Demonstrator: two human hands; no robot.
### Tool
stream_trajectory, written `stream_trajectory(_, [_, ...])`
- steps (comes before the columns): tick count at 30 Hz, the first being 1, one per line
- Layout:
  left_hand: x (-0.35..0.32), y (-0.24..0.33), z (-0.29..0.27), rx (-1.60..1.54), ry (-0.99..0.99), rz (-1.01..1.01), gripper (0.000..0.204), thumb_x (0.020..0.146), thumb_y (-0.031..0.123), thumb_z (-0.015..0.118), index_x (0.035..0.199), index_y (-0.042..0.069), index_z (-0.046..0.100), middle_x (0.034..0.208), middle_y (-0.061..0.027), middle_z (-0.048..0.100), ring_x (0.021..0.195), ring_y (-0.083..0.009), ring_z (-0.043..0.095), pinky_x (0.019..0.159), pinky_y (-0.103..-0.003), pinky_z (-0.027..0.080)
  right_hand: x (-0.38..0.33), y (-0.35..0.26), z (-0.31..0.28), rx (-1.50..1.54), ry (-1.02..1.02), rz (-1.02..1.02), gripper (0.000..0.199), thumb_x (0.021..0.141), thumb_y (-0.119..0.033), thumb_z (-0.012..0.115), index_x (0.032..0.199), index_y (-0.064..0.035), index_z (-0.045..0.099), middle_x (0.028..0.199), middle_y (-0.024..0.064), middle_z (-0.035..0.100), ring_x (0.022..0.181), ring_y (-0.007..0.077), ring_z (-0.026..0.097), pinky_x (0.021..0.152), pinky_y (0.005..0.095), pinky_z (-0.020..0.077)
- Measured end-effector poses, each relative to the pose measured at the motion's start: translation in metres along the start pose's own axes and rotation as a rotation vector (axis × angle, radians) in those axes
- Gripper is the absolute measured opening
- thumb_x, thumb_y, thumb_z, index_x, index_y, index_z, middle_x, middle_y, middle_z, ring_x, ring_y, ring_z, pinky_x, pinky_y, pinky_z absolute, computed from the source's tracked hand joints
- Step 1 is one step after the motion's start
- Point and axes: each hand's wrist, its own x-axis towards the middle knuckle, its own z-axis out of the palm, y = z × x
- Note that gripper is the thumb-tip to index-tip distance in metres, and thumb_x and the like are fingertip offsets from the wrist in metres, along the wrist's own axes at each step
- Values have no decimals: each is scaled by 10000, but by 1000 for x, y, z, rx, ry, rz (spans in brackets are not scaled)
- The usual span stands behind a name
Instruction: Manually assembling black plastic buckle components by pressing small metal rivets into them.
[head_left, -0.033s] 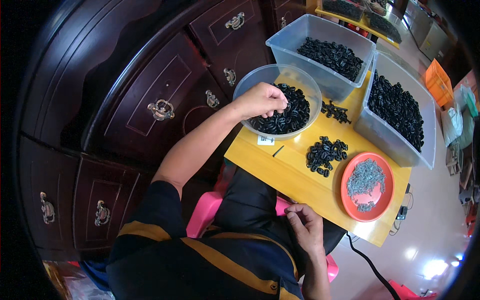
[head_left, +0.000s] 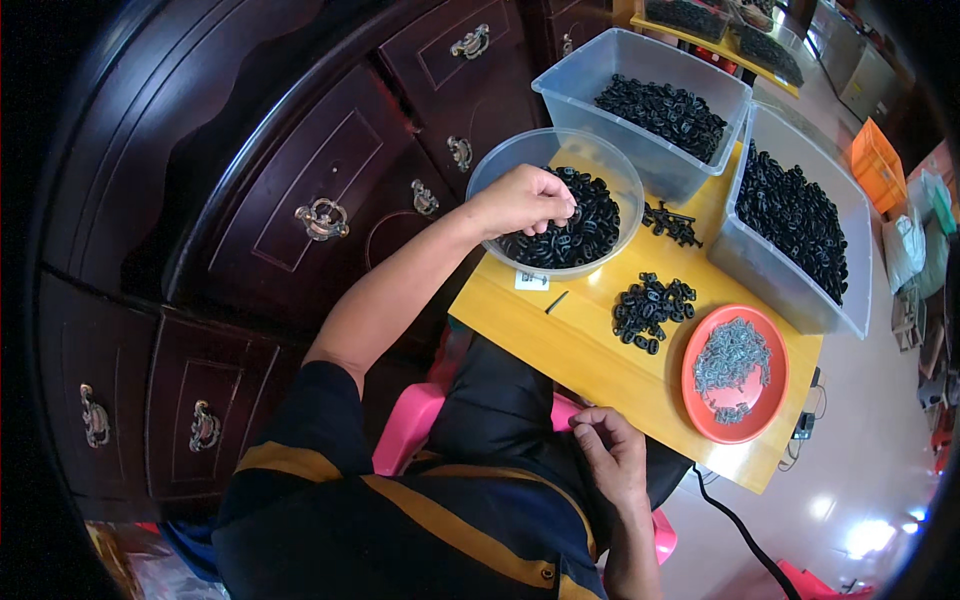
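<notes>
Over the round clear bowl (head_left: pixel 625 235), my left hand (head_left: pixel 525 203) is closed, thumb and fingertips pressed together. Whatever it pinches is too small or hidden to name. Small black oval plastic parts (head_left: pixel 590 225) fill the bowl below it. My right hand (head_left: pixel 613 455) is above my lap, just off the table's front edge, with thumb and forefinger close together in a pinch. I cannot make out what lies between those fingers. Ahead of that hand, a loose pile of black plastic parts (head_left: pixel 650 312) lies on the yellow table (head_left: pixel 520 325). An orange-red plate (head_left: pixel 697 405) holds small silvery metal pieces (head_left: pixel 735 357).
Two large translucent bins (head_left: pixel 580 100), (head_left: pixel 725 235) of black parts stand at the table's back and right. Between bowl and bins are dark rod-like pieces (head_left: pixel 672 224). A small dark stick (head_left: pixel 557 302) lies near the bowl. Dark wooden drawers (head_left: pixel 310 190) rise at the left.
</notes>
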Motion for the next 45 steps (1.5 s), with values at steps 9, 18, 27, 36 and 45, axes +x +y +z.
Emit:
stream_trajectory(9, [12, -10, -5, 429, 151, 208, 172, 907, 173, 698, 914, 6, 739, 764, -77, 723, 662, -142, 661, 610, -313, 520, 1, 2, 0, 29, -14, 18, 93, 967, -47, 677, 1032, 18, 689, 904, 38, 718, 834, 85, 654, 785, 251, 526])
stream_trajectory(18, [18, -6, -10, 740, 212, 194, 172, 893, 192, 670, 914, 45, 756, 843, -152, 741, 806, -310, 723, 735, -411, 543, 2, 9, 1, 51, -7, 74, 89, 963, -37, 677, 1034, 17, 685, 917, 24, 716, 843, 78, 637, 799, 246, 517])
stream_trajectory(27, [20, -7, -17, 720, 18, 162, 155, 877, 171, 677, 887, 32, 744, 820, -149, 734, 798, -309, 720, 731, -415, 541, 10, 8, 2, 207, -1, 161, 97, 976, -16, 650, 1062, 24, 671, 984, 24, 706, 886, 92, 634, 833, 251, 511])
stream_trajectory(36, [28, -9, -18, 668, -84, 229, 135, 882, 140, 671, 864, 17, 724, 806, -157, 726, 782, -321, 718, 729, -427, 541, 37, -24, 9, -35, 67, -36, 78, 971, -10, 643, 1040, 24, 659, 995, 86, 714, 904, 134, 659, 855, 275, 520])
stream_trajectory(45, [24, -14, -10, 774, 139, 361, 110, 879, 134, 666, 919, 45, 717, 891, -150, 729, 868, -353, 705, 775, -466, 547, 57, -18, 14, -8, 90, -16, 86, 999, -29, 624, 1060, 27, 643, 1033, 104, 707, 985, 155, 667, 904, 287, 515])
